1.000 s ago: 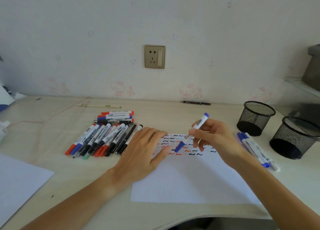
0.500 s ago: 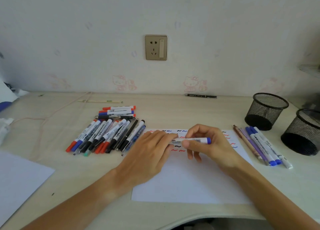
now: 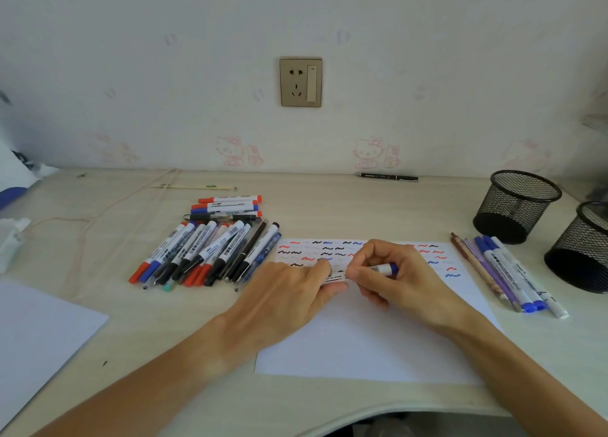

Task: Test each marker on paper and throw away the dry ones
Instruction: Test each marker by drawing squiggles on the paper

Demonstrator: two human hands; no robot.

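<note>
A white sheet of paper (image 3: 362, 344) lies in front of me, its top strip covered with red, blue and black squiggles. Just above that strip both hands hold a blue marker (image 3: 378, 268) lying level. My right hand (image 3: 408, 282) grips its barrel, and the blue end pokes out past the thumb. My left hand (image 3: 289, 298) pinches the marker's left end, which its fingers hide. A pile of several capped markers (image 3: 204, 252) lies left of the paper. Several more pens and markers (image 3: 506, 272) lie in a row to its right.
Two black mesh cups (image 3: 516, 206) (image 3: 585, 249) stand at the right of the desk. Another white sheet (image 3: 36, 331) sits at the front left. A black pen (image 3: 388, 177) lies by the wall, and a thin cable (image 3: 98, 216) runs across the left side.
My right hand turned the blue marker from a slant with its tip at the paper to level. My left hand left the paper and took the marker's left end.
</note>
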